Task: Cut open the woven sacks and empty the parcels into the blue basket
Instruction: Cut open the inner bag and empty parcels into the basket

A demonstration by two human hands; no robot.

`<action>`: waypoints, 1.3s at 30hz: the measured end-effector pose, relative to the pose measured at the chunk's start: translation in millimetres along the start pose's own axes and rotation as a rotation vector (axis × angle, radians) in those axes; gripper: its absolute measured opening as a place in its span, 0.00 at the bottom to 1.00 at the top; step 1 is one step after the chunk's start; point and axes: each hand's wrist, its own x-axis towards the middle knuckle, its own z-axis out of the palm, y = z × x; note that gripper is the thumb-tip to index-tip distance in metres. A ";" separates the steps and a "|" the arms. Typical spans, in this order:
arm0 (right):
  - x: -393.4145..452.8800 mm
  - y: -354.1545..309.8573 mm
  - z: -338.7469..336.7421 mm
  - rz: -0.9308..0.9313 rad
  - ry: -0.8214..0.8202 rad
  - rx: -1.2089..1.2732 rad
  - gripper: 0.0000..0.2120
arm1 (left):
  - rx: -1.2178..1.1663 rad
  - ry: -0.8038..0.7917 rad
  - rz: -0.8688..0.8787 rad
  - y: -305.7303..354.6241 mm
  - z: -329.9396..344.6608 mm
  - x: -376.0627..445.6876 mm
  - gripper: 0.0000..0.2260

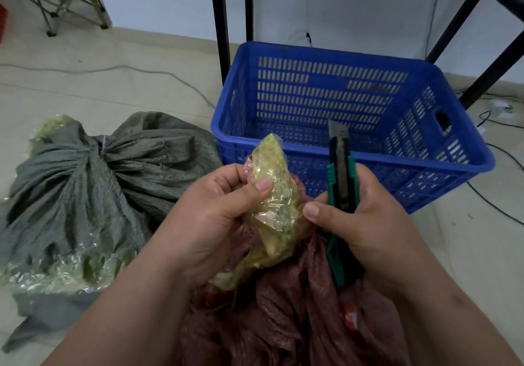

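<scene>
A dark red woven sack (286,317) lies on the floor right in front of me. Its neck is a bunch wrapped in yellowish clear tape (273,204), and my left hand (209,215) pinches that taped bunch from the left. My right hand (365,218) grips a green and black utility knife (340,192), blade pointing up, just right of the bunch, with its thumb touching the tape. A grey-green woven sack (85,195), tied at the neck, lies to the left. The blue basket (354,150) stands behind the red sack, and nothing shows inside it.
Black metal frame legs (222,22) rise behind the basket against a white wall. Cables (499,209) run over the floor at the right and the far left. A folding metal chair (65,0) stands at the back left.
</scene>
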 end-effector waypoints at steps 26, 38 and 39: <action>-11.8 -11.9 19.7 -0.130 0.163 -0.505 0.15 | -0.234 -0.030 -0.077 -5.4 -13.3 -0.5 0.04; -32.8 -44.0 16.2 -0.123 0.174 -0.535 0.11 | -0.267 0.081 -0.072 3.5 -19.0 2.3 0.05; -37.0 -49.1 18.7 -0.098 0.097 -0.492 0.11 | -0.263 0.078 -0.073 3.7 -20.4 3.0 0.05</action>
